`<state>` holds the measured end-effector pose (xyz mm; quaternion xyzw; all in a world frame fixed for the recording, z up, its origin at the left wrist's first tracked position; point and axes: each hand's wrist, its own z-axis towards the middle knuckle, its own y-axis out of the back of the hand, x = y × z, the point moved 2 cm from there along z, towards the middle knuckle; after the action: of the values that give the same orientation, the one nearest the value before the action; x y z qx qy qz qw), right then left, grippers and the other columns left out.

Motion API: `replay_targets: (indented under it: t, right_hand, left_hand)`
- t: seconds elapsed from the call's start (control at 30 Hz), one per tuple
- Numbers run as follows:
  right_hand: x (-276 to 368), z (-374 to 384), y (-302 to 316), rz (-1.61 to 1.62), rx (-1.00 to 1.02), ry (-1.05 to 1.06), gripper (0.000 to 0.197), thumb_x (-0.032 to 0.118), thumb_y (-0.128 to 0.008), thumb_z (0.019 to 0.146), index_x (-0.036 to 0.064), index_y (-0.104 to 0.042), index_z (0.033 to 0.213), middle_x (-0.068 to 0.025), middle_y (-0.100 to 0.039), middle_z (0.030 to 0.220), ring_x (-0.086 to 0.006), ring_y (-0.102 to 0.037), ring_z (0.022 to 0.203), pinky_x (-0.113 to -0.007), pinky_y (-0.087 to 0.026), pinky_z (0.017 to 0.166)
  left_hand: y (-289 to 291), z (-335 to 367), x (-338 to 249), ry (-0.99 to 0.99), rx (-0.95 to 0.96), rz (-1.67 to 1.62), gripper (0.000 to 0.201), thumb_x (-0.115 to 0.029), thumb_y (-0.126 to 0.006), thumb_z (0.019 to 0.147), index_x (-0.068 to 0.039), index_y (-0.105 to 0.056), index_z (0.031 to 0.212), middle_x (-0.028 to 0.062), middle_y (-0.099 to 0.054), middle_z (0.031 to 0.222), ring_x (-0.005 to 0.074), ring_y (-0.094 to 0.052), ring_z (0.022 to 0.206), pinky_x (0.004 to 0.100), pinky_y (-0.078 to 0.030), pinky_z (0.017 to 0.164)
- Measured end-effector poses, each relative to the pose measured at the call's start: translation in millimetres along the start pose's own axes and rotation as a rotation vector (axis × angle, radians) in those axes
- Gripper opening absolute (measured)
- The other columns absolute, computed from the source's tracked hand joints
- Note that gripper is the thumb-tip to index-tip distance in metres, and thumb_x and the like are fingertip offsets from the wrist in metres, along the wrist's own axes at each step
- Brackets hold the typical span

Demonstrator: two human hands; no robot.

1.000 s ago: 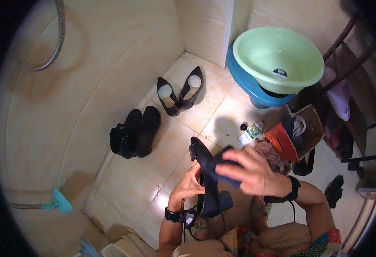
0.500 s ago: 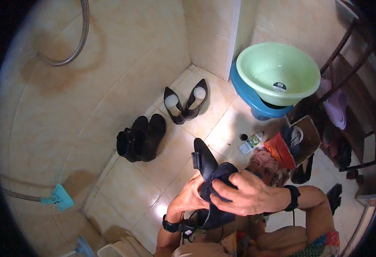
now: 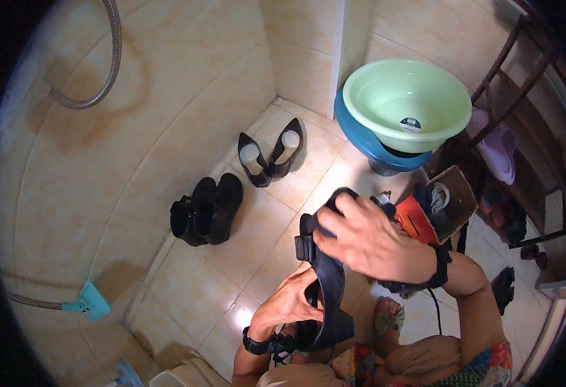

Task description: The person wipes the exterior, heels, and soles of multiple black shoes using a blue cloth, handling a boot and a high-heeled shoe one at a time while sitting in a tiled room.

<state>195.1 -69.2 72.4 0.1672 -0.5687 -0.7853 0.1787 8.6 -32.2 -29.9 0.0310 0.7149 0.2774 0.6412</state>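
Observation:
Above the floor in front of me, my left hand (image 3: 289, 300) grips a black shoe (image 3: 334, 287) with a small bow or buckle and a block heel, its thumb reaching into the opening. The heel end points down towards my lap and the toe points away. My right hand (image 3: 367, 242) is curled over the toe end, its fingers bent around a dark cloth (image 3: 342, 197) pressed there. That hand hides most of the toe and the cloth. Past my hands stand black pointed shoes (image 3: 286, 155) with pale insoles and a pair of black ankle boots (image 3: 218, 209).
A light green basin (image 3: 405, 71) rests on a blue one (image 3: 376, 151) at the back. Beside my right arm sits an open orange carton (image 3: 415, 216) holding cloths. A dark rack (image 3: 522, 74) with lilac footwear (image 3: 499, 155) stands at right. Hoses (image 3: 112, 71) run along the left wall.
The shoe has turned so that its side and heel show more. My right hand has moved up and away towards the toe, and a sandalled foot shows below it.

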Motion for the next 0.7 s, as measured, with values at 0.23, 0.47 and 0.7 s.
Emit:
replay_targets:
  t: [0.23,0.47,0.7]
  right_hand:
    - [3.1,-2.0,2.4,-0.121,0.101,-0.019,0.019,0.023,-0.061,0.075,0.0066,-0.068,0.082,-0.0037,-0.051,0.096,-0.0213,-0.046,0.096,-0.033,-0.038,0.072]
    - [40.8,-22.9,23.8,0.072,0.142,0.212,0.031,0.026,-0.06,0.071,0.0047,-0.067,0.092,-0.0087,-0.056,0.103,-0.0223,-0.048,0.087,-0.033,-0.04,0.069]
    - [0.5,-25.1,17.8,0.096,-0.015,-0.02,0.021,0.022,-0.061,0.069,0.009,-0.066,0.085,-0.0055,-0.051,0.092,-0.0222,-0.047,0.086,-0.031,-0.045,0.062]
  left_hand:
    - [-7.1,9.4,-5.3,-0.046,-0.012,-0.044,0.078,-0.02,-0.091,0.05,-0.004,-0.06,0.119,0.0136,-0.06,0.119,0.0323,-0.055,0.113,0.0402,-0.042,0.099]
    - [2.3,12.4,-1.6,-0.116,-0.098,-0.121,0.071,-0.013,-0.085,0.054,-0.003,-0.057,0.118,0.0147,-0.059,0.111,0.0342,-0.054,0.101,0.0383,-0.044,0.094]
    - [2.8,12.3,-3.4,-0.022,-0.061,-0.26,0.08,-0.023,-0.089,0.05,-0.001,-0.06,0.121,0.014,-0.058,0.124,0.029,-0.051,0.117,0.0388,-0.039,0.103]
